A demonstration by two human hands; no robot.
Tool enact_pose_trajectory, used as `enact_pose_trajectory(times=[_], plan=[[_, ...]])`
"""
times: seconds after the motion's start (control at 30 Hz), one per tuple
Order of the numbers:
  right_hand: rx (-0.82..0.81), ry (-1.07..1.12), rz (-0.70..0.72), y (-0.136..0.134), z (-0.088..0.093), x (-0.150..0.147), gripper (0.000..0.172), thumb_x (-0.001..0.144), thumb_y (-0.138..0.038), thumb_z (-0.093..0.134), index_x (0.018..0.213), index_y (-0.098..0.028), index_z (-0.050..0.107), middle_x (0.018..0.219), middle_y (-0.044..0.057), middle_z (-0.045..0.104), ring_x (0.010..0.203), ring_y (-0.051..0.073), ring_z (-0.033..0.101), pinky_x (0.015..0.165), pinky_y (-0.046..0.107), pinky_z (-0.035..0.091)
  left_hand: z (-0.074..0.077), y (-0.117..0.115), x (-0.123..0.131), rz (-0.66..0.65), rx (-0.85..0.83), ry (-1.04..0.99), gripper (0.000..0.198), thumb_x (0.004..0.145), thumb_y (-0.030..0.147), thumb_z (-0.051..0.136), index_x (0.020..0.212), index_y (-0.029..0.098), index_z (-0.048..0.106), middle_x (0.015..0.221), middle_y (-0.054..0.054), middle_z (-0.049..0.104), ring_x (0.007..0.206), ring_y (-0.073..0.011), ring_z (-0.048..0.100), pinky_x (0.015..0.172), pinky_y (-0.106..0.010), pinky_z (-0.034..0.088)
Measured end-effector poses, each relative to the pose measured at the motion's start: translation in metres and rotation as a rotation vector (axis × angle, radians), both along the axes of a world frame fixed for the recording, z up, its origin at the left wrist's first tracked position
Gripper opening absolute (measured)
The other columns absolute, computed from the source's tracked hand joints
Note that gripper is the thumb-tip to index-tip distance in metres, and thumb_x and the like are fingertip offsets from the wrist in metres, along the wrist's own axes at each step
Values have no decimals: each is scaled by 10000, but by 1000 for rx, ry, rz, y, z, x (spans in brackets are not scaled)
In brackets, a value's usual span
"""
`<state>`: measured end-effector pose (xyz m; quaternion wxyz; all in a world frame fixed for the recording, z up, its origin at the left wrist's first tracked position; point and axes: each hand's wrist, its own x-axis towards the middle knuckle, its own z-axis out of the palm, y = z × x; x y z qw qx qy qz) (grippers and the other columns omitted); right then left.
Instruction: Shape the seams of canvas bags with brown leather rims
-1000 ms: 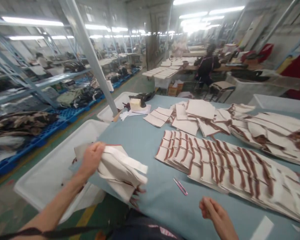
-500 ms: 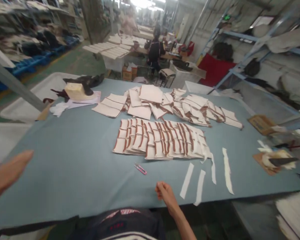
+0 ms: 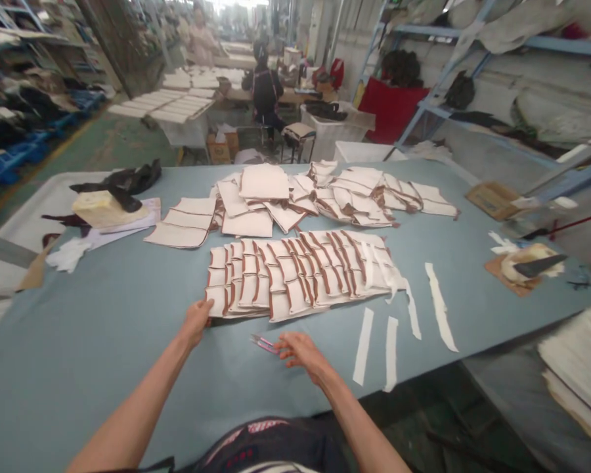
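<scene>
A row of overlapping cream fabric pieces with brown edging [image 3: 288,272] lies across the middle of the table. At its left end, my left hand [image 3: 197,322] pinches the lower corner of the outermost piece. Pink-handled thread snips [image 3: 262,341] lie on the table in front of the row, blades pointing left. My right hand [image 3: 301,353] is at their handle end, palm down, with fingers apart and slightly bent. Its fingertips touch or nearly touch the handle.
Behind the row lies a loose heap of similar fabric pieces [image 3: 263,184]. White strips [image 3: 363,347] lie at right. A yellowish block [image 3: 106,210] sits at far left, a wrapped roll [image 3: 526,263] at far right. A person [image 3: 266,89] sits beyond the table.
My left hand has come in from the far left to the row's left end and taken hold of a corner. My right hand has opened from a fist and moved to the snips.
</scene>
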<state>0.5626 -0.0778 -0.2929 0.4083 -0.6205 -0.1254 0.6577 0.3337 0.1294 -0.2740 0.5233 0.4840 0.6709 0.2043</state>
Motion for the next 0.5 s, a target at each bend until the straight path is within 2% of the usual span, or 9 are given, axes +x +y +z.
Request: enact_pose_trajectory(times=[0.1, 0.2, 0.3, 0.37, 0.43, 0.5], plan=[[-7, 131, 84, 50, 3, -22, 348, 1116, -476, 666, 1207, -145, 726, 1120, 76, 775, 882, 184, 757, 767, 339, 651, 14, -2, -10, -10, -27, -4, 378, 1072, 390, 738, 1373, 169, 684, 1357, -120, 717, 1140, -280, 742, 964, -488, 668], [-23, 145, 140, 89, 3, -45, 345, 1097, -438, 706, 1300, -158, 707, 1232, 93, 751, 1008, 222, 761, 869, 408, 672, 38, -6, -24, 16, 23, -26, 340, 1075, 393, 733, 1321, 160, 698, 1276, -104, 736, 1057, -251, 751, 904, -444, 676], [-34, 55, 181, 110, 5, -52, 377, 1085, -406, 726, 1379, -173, 684, 1348, 113, 718, 1126, 261, 745, 953, 467, 663, 81, -12, -49, 75, 129, -55, 285, 1080, 417, 718, 1174, 148, 710, 1068, -51, 729, 850, -185, 710, 747, -339, 639], [-14, -24, 213, 114, 11, -49, 390, 1082, -398, 732, 1399, -177, 677, 1382, 118, 706, 1158, 272, 738, 974, 483, 658, 116, -17, -70, 132, 212, -79, 295, 1077, 445, 689, 1033, 153, 679, 887, 5, 646, 703, -142, 607, 615, -262, 535], [51, -106, 244, 109, 23, -46, 372, 1085, -404, 726, 1374, -173, 686, 1351, 112, 717, 1129, 262, 744, 955, 472, 661, 150, -27, -86, 176, 275, -92, 261, 1009, 432, 665, 939, 186, 614, 780, 41, 573, 661, -122, 522, 546, -202, 436], [167, -206, 255, 95, 44, -48, 341, 1093, -441, 699, 1284, -158, 714, 1251, 106, 746, 1084, 254, 747, 957, 463, 650, 173, -43, -92, 173, 289, -73, 274, 897, 448, 692, 855, 201, 580, 703, 58, 540, 626, -124, 487, 511, -196, 418]])
